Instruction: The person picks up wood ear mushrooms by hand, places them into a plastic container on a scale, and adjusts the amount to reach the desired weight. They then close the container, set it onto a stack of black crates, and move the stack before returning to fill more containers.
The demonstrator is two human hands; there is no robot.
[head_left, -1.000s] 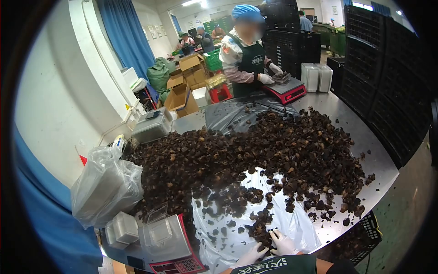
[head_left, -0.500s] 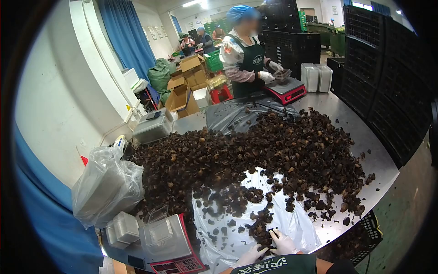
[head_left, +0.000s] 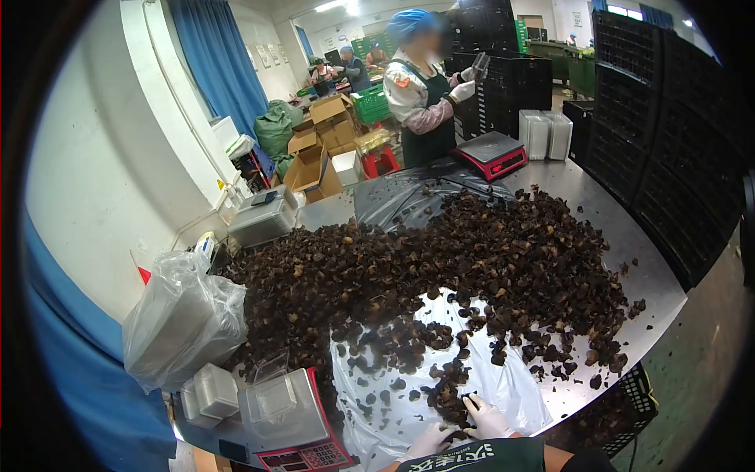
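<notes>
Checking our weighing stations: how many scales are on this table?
2. The near scale sits at the near left corner of the table; the far scale stands at its far end by a co-worker. Others may be hidden.

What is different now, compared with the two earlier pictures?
The co-worker's gloved hand lifted the small tray off the red scale, up toward the black crates. The wearer's left hand and right hand stayed at the dark pieces on the plastic sheet.

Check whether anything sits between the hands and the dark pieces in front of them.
Nothing visible: the left hand and right hand lie right at the dark pieces on the white plastic sheet.
</notes>
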